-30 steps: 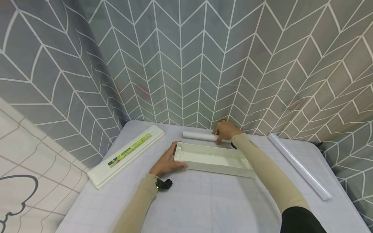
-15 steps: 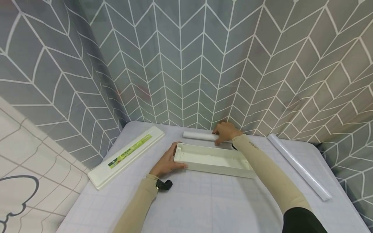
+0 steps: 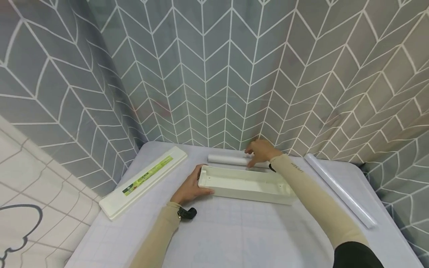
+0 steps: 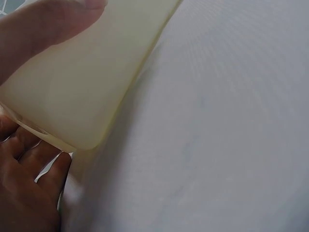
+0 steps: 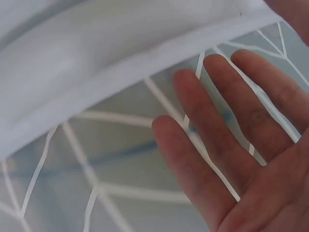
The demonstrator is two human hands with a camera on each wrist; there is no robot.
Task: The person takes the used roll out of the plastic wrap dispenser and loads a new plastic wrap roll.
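My left hand (image 3: 191,187) grips the left end of a long cream plastic box (image 3: 249,197), thumb on its front wall and fingers around the end. The box is open at the top, and my right forearm hides its right end. Behind it lies a white roll (image 3: 225,159). Over that roll's right part is my right hand (image 3: 263,152), thumb on the near side. In the right wrist view the fingers (image 5: 219,116) are spread and nearly straight, beyond the table's back edge (image 5: 120,77).
A long cream lid (image 3: 115,199) with a green label lies slanted at the left. A shiny, clear-wrapped roll (image 3: 340,190) lies slanted at the right. Patterned grey curtain (image 3: 221,74) hangs right behind the white-covered table (image 3: 214,238).
The hands, box and rolls hold nearly the same places. The head view has shifted slightly, and the right forearm has swung a little to the right.
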